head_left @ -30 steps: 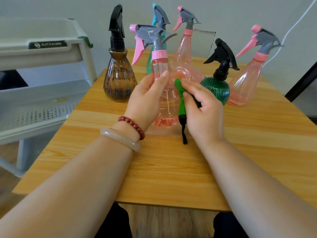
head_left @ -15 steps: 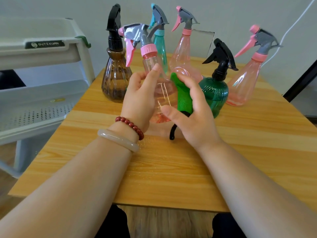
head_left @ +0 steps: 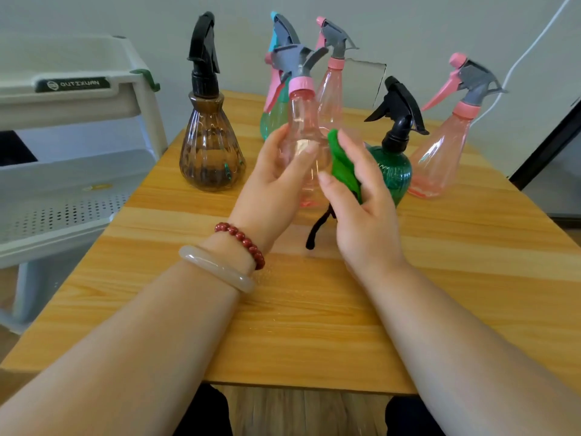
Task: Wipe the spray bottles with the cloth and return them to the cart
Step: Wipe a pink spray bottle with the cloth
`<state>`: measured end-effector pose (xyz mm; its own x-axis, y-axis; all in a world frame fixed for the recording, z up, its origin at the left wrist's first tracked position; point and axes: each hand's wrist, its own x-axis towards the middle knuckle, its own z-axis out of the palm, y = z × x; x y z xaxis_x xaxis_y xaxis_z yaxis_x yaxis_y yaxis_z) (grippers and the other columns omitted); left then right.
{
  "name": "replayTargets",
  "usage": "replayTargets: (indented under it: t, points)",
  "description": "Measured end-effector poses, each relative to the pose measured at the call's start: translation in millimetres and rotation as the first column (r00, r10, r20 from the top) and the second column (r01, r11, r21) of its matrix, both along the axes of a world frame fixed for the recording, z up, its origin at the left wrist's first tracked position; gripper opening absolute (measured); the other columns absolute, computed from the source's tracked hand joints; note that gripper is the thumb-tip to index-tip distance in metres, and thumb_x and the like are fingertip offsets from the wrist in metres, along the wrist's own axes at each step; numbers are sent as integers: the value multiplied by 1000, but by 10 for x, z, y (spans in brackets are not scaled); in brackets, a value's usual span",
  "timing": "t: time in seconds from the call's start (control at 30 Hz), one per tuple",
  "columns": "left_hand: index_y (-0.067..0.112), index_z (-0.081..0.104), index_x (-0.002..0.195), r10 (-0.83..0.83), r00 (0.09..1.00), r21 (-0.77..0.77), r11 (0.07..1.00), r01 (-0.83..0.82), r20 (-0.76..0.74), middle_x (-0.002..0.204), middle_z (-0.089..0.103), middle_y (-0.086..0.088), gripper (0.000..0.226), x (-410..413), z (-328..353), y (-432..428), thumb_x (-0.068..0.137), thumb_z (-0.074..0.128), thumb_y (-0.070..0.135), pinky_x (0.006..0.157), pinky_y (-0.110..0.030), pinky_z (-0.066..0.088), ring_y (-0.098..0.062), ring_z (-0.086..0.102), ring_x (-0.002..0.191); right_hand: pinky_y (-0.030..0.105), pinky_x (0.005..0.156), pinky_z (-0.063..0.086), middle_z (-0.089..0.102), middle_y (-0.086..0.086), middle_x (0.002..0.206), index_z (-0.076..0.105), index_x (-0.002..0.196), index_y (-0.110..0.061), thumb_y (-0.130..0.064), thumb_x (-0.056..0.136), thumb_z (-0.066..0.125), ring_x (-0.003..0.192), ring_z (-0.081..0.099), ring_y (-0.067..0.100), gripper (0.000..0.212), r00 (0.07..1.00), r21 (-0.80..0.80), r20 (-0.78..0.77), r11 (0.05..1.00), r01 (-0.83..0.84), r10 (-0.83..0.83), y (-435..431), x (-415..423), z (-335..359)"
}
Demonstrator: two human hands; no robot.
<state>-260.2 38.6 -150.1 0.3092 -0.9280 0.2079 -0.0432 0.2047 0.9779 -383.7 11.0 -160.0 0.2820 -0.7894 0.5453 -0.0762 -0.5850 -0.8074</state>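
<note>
Pink spray bottle (head_left: 302,130) is held upright at the middle of the wooden table (head_left: 298,325), its body gripped by the left hand (head_left: 273,190). A green cloth (head_left: 344,171), pinched in the right hand (head_left: 367,221), is pressed against the bottle's right side.

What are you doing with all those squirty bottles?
Someone is wiping spray bottles at a wooden table. The left hand grips a pink spray bottle, and the right hand holds a green cloth against its side. Five other bottles stand behind, from the brown bottle to the far-right pink bottle. No bottle shows on the white cart at the left yet.
</note>
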Motion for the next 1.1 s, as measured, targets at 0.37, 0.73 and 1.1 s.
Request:
replayTargets:
  t: [0.37,0.73,1.1]
  points:
    - [28,49,140,-48,993,-38,998,44,-104,124,66,7,44,-62,23,41,98,54,38,90,-36,56,-6,66,108,23,107,41,63,-5,124,63,122,-14,-3,93,58,123,55,4,31,985,-215,54,962,171,-163,-107,-123,43]
    - [30,50,138,-10,998,-10,1000,11,68,117,63,20,39,-65,18,49,100,48,41,84,-14,52,13,60,99,23,107,41,62,-2,124,67,121,-8,-4,93,60,120,53,2,29,965,-309,35,915,259,-261,-146,-74,4]
    - [31,56,134,19,999,-28,999,-18,35,124,65,12,42,33,15,30,97,45,48,104,-40,47,-4,59,119,28,107,43,63,6,126,70,114,-3,-4,94,61,121,60,16,22,987,-494,-15,860,130,-158,-79,0,-10]
